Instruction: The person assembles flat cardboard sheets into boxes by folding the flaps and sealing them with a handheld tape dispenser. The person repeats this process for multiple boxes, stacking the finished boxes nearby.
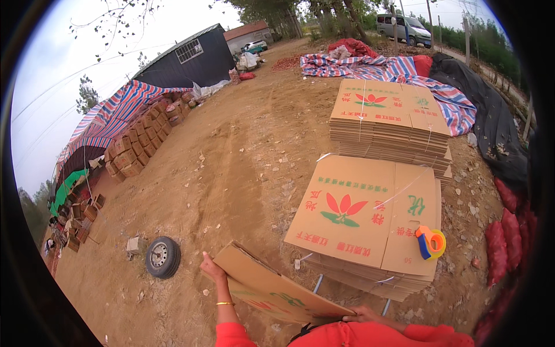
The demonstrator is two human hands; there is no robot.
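Cardboard, a flattened carton (272, 286), sits tilted in front of the person's chest, held at both ends: left hand (211, 269) with fingers clamped on its far corner, right hand (361, 315) pressing flat on its near edge. Opening it cleanly calls for steady, opposed pushes. Just beyond lies the bundled carton stack (361, 222) with a tape dispenser (430, 242) on top.

Two stacks of flat cartons stood there, the near stack (364, 222) just this side of the far stack (390, 124). One tape dispenser (430, 242) lay on the near stack's right corner. One loose carton (272, 286) was held just left of it, between two hands. One tyre (162, 257) lay further left. Two vehicles were parked far beyond.
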